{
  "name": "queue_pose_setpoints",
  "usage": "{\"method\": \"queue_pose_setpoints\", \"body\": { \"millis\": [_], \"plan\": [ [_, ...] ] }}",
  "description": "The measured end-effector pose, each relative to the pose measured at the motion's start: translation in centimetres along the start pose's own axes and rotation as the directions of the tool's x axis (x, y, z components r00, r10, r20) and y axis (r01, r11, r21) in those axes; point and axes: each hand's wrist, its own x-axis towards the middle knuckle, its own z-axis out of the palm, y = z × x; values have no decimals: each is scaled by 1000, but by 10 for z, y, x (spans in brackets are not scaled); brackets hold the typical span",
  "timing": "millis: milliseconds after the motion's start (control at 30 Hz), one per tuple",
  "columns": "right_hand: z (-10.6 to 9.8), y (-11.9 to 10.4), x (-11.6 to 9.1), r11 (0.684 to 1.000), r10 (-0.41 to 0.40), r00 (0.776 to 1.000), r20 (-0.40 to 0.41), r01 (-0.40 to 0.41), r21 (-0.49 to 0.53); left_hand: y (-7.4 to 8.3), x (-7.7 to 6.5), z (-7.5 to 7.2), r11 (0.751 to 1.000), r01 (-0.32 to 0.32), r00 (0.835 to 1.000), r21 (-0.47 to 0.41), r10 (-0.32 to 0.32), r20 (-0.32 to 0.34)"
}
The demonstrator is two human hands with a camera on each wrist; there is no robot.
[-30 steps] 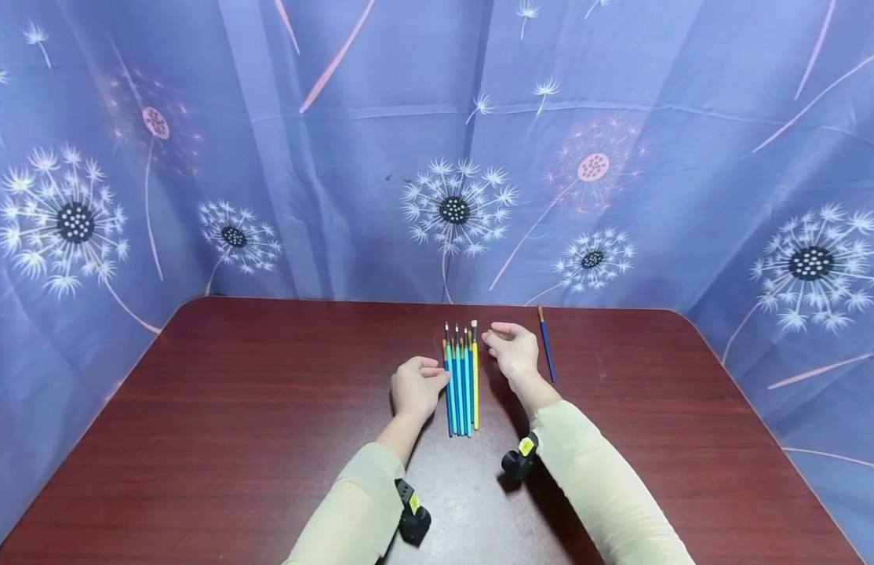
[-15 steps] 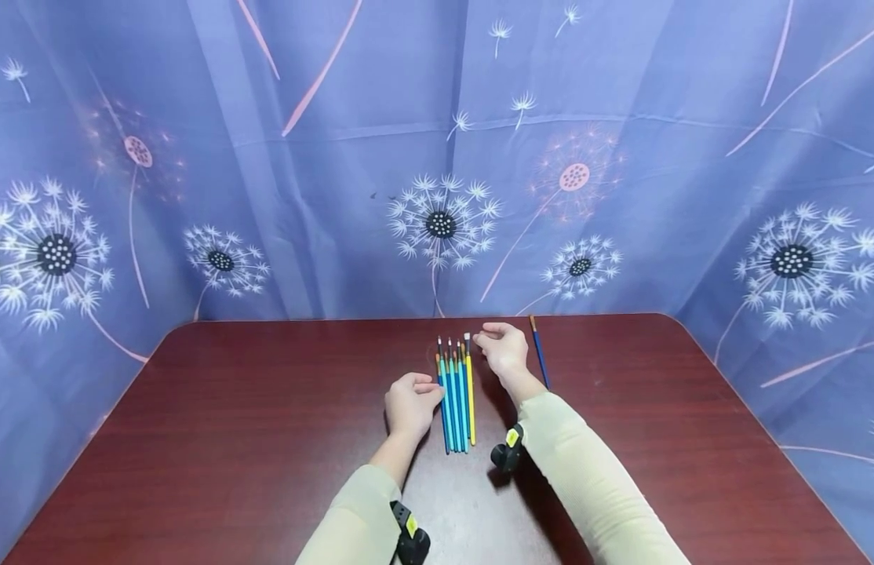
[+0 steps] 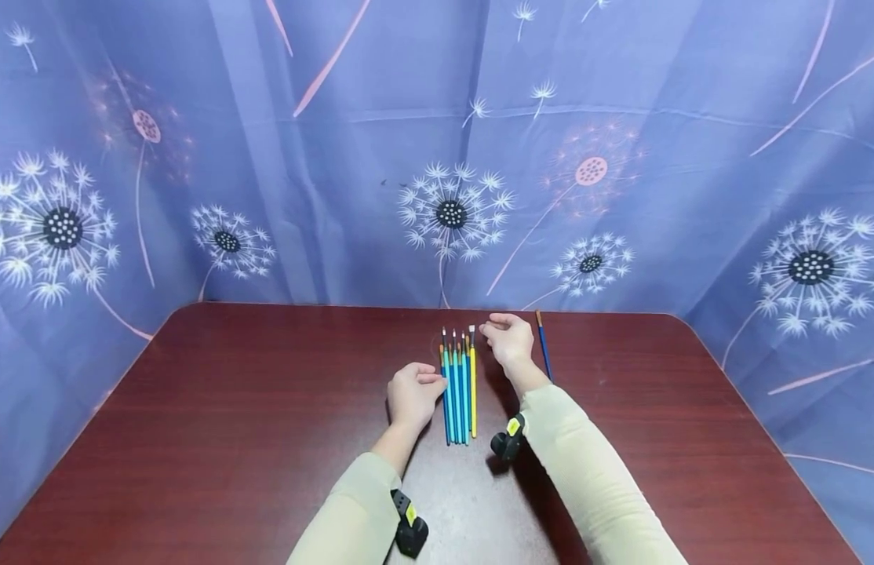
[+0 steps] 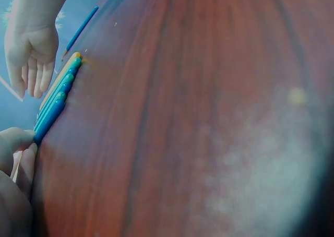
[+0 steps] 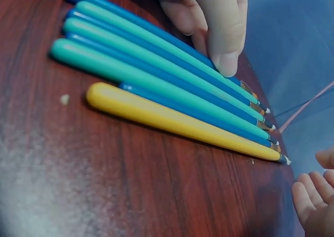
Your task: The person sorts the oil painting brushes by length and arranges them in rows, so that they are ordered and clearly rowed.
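Several slim paintbrushes lie side by side mid-table, bristles toward the back: alternating blue and turquoise brushes [image 3: 453, 404], then a yellow brush [image 3: 473, 396] at the right end. At the row's left side is my left hand [image 3: 411, 399]. Its thumb [image 5: 228, 63] touches the outermost blue brush near the ferrule in the right wrist view, the other fingers lying behind. My right hand [image 3: 511, 344] hovers just right of the yellow brush's white bristles, fingers loosely bent with nothing in them. Beyond it lies a single blue brush [image 3: 543, 345], its lower end close to my right wrist.
A dark red wooden table [image 3: 253, 424] carries all the brushes. Behind and beside it hangs a blue curtain [image 3: 338, 196] with dandelion prints, right up against the table's back edge. Each sleeve has a small black wrist camera [image 3: 509, 441] strapped to it.
My right hand has shifted slightly toward the back of the table. The left hand stays at the row's left side. The head view tilts a little; the brushes keep their places.
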Motion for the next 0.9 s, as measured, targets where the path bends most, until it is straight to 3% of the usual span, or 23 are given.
{"method": "queue_pose_setpoints", "body": {
  "millis": [900],
  "plan": [
    [12,-3,12,997,50,998,44,-47,-66,-1,2,-1,1000,11,1000,15,-11,6]
  ]
}}
